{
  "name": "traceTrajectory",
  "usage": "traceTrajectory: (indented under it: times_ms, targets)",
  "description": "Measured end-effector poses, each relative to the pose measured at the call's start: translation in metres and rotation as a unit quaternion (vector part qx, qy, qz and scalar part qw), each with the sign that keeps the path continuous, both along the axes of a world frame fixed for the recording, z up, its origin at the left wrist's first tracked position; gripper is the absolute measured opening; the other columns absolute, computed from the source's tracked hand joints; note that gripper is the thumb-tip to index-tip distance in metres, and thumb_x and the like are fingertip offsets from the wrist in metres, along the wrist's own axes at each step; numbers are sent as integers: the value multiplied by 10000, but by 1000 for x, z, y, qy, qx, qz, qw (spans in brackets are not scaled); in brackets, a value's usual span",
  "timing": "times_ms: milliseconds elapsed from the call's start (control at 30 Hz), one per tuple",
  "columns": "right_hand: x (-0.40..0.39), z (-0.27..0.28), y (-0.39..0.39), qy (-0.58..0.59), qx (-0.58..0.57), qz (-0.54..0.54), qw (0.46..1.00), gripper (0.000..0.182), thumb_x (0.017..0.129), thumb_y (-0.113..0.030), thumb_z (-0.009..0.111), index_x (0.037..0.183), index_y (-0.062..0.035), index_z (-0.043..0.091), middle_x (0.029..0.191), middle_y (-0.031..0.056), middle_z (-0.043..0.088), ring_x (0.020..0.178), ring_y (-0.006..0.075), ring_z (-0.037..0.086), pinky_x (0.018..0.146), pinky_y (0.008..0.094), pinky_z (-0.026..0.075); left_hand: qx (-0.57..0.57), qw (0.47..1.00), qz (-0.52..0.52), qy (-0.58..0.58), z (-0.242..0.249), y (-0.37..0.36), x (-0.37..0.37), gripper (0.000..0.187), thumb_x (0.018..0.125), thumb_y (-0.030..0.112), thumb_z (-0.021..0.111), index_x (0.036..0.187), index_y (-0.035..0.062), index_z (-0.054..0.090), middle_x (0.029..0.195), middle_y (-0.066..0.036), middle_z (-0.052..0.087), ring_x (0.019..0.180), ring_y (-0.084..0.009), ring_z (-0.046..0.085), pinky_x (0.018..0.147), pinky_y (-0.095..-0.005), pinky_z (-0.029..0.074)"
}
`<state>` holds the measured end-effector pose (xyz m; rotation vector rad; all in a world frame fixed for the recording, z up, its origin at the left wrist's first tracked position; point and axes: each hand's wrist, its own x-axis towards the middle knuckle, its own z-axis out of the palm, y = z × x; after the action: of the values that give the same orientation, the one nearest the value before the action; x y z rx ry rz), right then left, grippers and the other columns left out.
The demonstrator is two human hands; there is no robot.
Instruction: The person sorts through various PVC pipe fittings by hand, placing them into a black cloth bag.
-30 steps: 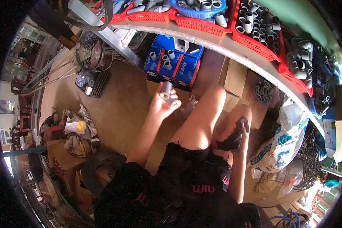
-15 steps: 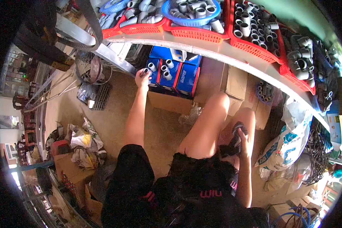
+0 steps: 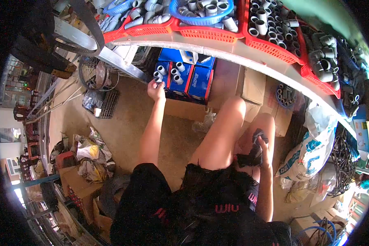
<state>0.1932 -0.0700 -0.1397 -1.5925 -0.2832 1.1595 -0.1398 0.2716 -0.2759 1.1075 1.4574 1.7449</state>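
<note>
The left hand [image 3: 156, 90] pinches a gray pipe [image 3: 158, 76], best stood gently on the blue boxes [image 3: 185, 78], while the right hand [image 3: 265, 152] grips a rag [image 3: 253, 157].

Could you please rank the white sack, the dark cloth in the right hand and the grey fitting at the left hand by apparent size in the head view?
1. White sack, clearly largest
2. Dark cloth, partly covered by the right hand
3. Grey fitting at the left hand, smallest

Blue boxes [image 3: 199, 82] (red-edged), grey fittings [image 3: 177, 80] on top
</note>
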Motion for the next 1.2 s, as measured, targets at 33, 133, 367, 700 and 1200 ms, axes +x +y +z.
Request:
traceTrajectory:
  times_ms: [33,133,367,700,1200]
  targets:
    - [3,-3,-2,35,-21,0,999,305,787,-310,581,901,-28,570,756,28,570,673,122,518,627,235,409,0,996,7,86,-1,2,-3,407,548,-114,694,918,-26,546,824,-111,595,789,-169,577,684,-299,472]
    - [6,0,-3,58,-24,20,998,403,782,-298,578,1081,-38,500,914,36,531,797,141,498,707,257,403,2,995,-48,88,-13,12,-6,420,558,-99,699,940,-15,544,837,-109,593,760,-164,581,648,-285,487]
    - [3,-6,-5,39,12,-27,999,329,772,-292,604,935,-8,566,793,41,572,723,134,521,687,249,413,0,982,55,181,-9,17,13,330,548,-52,708,790,11,493,698,-77,545,626,-172,556,565,-273,475]
    - [33,-60,-34,297,144,-87,940,376,743,-274,500,990,8,531,868,129,595,636,215,587,555,278,499,-10,917,76,391,89,-56,76,493,609,158,738,986,25,450,971,-165,459,938,-326,440,836,-429,341]
    - [27,-45,-49,369,345,-66,860,613,645,8,552,1228,-2,363,1146,132,483,1063,275,472,938,365,374,64,887,-181,420,318,111,192,404,708,328,641,960,22,564,884,-188,604,859,-309,579,742,-366,443]
